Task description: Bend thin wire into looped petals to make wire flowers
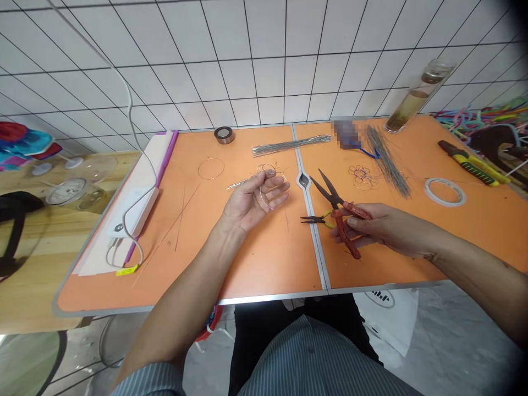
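Observation:
My left hand (256,199), palm up, pinches a thin bent wire (261,197) between thumb and forefinger; the other fingers are loosely extended, and the wire curves down across them. My right hand (373,230) is wrapped around the red handles of long-nose pliers (335,201), whose jaws are spread and point up and left. Beneath them on the table lie smaller pliers (314,219) with yellow handles, partly hidden. Behind my left hand are curled wire loops (267,167) and a spiral-looking rod (237,184). A flower-shaped wire piece (363,177) rests to the right.
The orange folding table (264,264) holds a wire ring (211,169), wire bundles (291,145) (388,162), dark tape (224,135), a white tape ring (445,192), a yellow-black cutter (468,163) and a bottle (412,102). A white power strip (134,213) trails a cable at left.

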`<state>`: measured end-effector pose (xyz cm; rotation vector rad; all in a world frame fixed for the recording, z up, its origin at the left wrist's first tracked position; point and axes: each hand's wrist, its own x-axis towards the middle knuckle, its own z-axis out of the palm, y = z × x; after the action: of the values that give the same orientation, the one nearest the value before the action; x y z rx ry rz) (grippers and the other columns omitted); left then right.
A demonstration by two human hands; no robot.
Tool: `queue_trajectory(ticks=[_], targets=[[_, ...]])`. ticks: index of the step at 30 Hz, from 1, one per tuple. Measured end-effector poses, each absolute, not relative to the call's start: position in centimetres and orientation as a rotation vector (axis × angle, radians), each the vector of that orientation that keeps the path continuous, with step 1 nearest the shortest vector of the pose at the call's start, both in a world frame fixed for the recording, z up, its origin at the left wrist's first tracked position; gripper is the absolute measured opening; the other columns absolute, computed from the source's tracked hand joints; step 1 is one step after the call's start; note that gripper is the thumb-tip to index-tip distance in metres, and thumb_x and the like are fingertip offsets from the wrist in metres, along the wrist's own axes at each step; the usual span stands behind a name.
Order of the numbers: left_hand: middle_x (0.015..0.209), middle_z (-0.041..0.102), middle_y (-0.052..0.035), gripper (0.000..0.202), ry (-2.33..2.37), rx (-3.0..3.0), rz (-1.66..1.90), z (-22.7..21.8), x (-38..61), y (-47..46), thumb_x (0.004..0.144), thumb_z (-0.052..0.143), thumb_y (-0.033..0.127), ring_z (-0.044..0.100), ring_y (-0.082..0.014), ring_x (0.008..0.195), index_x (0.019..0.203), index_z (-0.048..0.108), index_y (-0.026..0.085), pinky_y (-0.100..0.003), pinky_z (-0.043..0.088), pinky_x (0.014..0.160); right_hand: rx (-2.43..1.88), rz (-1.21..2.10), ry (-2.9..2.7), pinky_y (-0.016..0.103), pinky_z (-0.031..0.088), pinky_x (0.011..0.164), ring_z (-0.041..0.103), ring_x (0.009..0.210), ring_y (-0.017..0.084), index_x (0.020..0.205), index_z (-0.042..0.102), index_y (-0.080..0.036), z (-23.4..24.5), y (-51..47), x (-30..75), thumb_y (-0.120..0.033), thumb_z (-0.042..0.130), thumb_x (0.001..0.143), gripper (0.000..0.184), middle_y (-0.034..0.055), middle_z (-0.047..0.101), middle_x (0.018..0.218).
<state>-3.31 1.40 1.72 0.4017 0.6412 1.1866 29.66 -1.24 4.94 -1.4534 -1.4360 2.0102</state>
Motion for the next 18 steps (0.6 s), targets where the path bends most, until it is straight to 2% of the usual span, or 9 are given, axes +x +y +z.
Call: queue_trajectory(ticks=[3, 7, 9, 13, 18], targets=[[0.095, 0.088, -0.0087, 0.024, 0.642, 0.417, 1.164, 1.2, -2.9, 1.4, 0.112, 0.060, 0.026, 0.086, -0.0298, 0.109, 0.098, 0.078, 0.018, -0.044, 0.066, 0.101, -1.409, 1.953, -1.550, 0.051, 0.063, 0.100, 0.077, 0.111, 0.032, 0.122, 0.072, -0.022, 4.9, -1.7, 29.4, -0.065, 0.081, 0.097, 0.050, 0.0137, 0.080, 0.119], [0.099, 0.088, -0.0113, 0.022, 0.629, 0.447, 1.136, 0.5, -2.5, 1.3, 0.111, 0.062, 0.026, 0.084, -0.0300, 0.117, 0.099, 0.079, 0.017, -0.042, 0.065, 0.104, -1.343, 1.952, -1.661, 0.047, 0.061, 0.091, 0.072, 0.082, 0.021, 0.115, 0.070, -0.023, 5.3, -2.3, 28.4, -0.066, 0.073, 0.103, 0.045, 0.0075, 0.077, 0.108], [0.099, 0.088, -0.0113, 0.025, 0.623, 0.454, 1.134, 0.5, -2.3, 1.2, 0.112, 0.059, 0.026, 0.085, -0.0285, 0.115, 0.100, 0.079, 0.018, -0.043, 0.064, 0.106, -1.333, 1.968, -1.699, 0.047, 0.060, 0.090, 0.069, 0.075, 0.018, 0.114, 0.069, -0.023, 5.5, -2.6, 27.8, -0.066, 0.070, 0.105, 0.044, 0.0063, 0.075, 0.107], [0.098, 0.088, -0.0112, 0.028, 0.605, 0.442, 1.126, 0.7, -2.2, 1.2, 0.114, 0.055, 0.025, 0.087, -0.0250, 0.102, 0.101, 0.079, 0.017, -0.043, 0.063, 0.110, -1.323, 2.010, -1.701, 0.044, 0.060, 0.085, 0.069, 0.084, 0.021, 0.114, 0.069, -0.023, 5.6, -2.8, 27.1, -0.067, 0.070, 0.105, 0.044, 0.0086, 0.075, 0.110], [0.097, 0.088, -0.0130, 0.031, 0.621, 0.410, 1.166, 1.0, -1.8, 1.1, 0.115, 0.051, 0.019, 0.086, -0.0217, 0.101, 0.101, 0.079, 0.013, -0.036, 0.063, 0.110, -1.312, 2.021, -1.695, 0.041, 0.061, 0.080, 0.070, 0.093, 0.024, 0.114, 0.070, -0.024, 5.5, -2.8, 26.7, -0.068, 0.071, 0.105, 0.045, 0.0101, 0.076, 0.112]])
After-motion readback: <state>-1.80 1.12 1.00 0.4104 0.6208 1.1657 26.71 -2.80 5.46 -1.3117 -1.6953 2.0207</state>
